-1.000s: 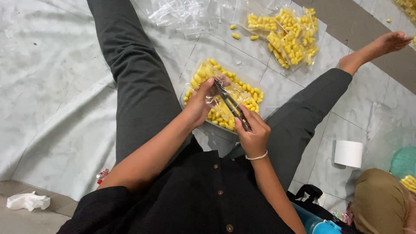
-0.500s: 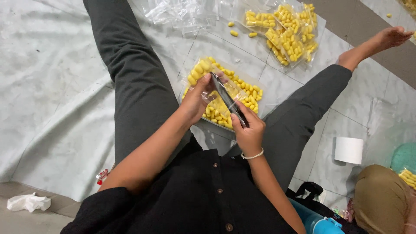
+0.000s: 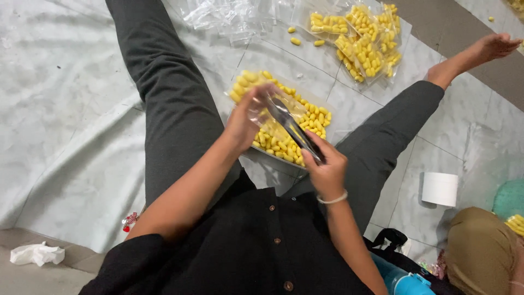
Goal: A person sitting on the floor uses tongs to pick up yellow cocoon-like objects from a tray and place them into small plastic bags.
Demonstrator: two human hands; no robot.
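Yellow pieces going into a clear bag, floor level

Right hand (image 3: 326,170) is clamping dark metal tongs (image 3: 293,129), fingers wrapped shut around the handles. Left hand (image 3: 246,117) is pinching a clear plastic bag (image 3: 261,107) by its mouth, tong tips sitting at or inside it. Both are hovering over the tray (image 3: 322,106) of yellow pieces (image 3: 279,143), between the outstretched legs.

Risk: thin film is looking easy to snag on the tips; a slack pinch could be letting the mouth fold, so pieces are likely dropping onto the marble floor (image 3: 65,109).
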